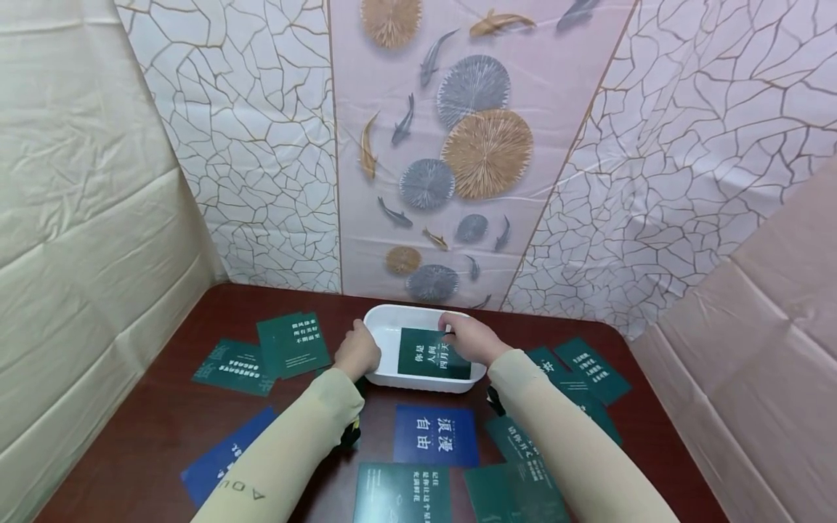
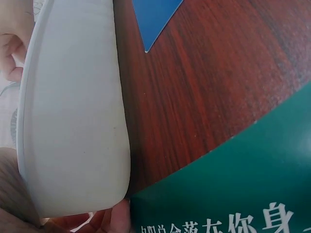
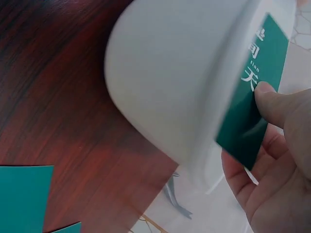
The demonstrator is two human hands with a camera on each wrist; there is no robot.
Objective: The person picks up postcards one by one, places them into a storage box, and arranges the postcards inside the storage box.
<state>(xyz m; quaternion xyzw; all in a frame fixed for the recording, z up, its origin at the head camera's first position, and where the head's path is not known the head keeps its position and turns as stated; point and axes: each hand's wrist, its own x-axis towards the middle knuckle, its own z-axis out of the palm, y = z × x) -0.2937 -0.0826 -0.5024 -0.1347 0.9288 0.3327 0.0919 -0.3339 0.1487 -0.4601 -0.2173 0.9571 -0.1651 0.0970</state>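
A white plastic basin (image 1: 387,380) with rounded ends stands near the back of the table. My left hand (image 1: 358,351) grips its left end; in the left wrist view the fingers (image 2: 120,218) curl under the basin's edge. Between thumb and fingers my right hand (image 1: 474,338) pinches a green card (image 1: 418,349) with white Chinese characters, in the basin's opening. The right wrist view shows the thumb (image 3: 272,104) on the card's printed face and the fingers behind it, over the basin's rim.
Green cards (image 1: 294,345) lie left of the basin, and several more green cards (image 1: 593,370) overlap at the right. In front are a blue card (image 1: 437,436) and a green card (image 1: 402,494). Another blue card (image 1: 229,450) is partly under the left sleeve. A patterned cloth wall (image 1: 275,181) rises behind the table.
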